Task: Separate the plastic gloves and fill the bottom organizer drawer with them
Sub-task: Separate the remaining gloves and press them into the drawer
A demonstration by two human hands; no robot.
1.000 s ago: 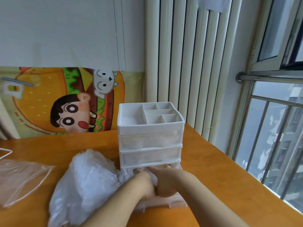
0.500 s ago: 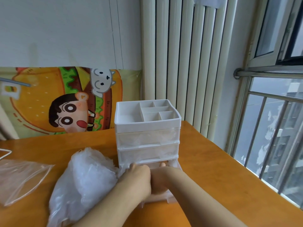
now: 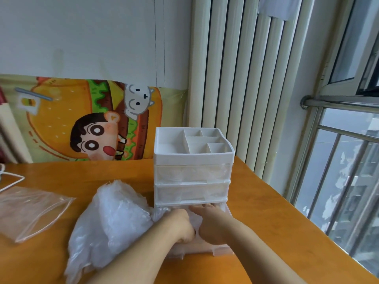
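A white three-drawer organizer (image 3: 192, 160) stands on the orange table. Its bottom drawer (image 3: 205, 250) is pulled out toward me, with clear plastic gloves (image 3: 193, 219) inside. Both my hands are in that drawer, side by side. My left hand (image 3: 180, 224) has its fingers curled down into the gloves. My right hand (image 3: 213, 225) lies flatter on them, fingers reaching toward the back of the drawer. A big crumpled pile of plastic gloves (image 3: 110, 222) sits just left of the organizer, against my left forearm.
An empty clear zip bag (image 3: 30, 208) lies at the table's left. A cartoon burger poster (image 3: 92, 119) leans on the wall behind. A radiator (image 3: 235, 78) and a barred window (image 3: 338, 171) are on the right, past the table's edge.
Both hands have moved further into the bottom drawer, and my right hand's fingers have stretched out toward its back. The glove pile has not moved.
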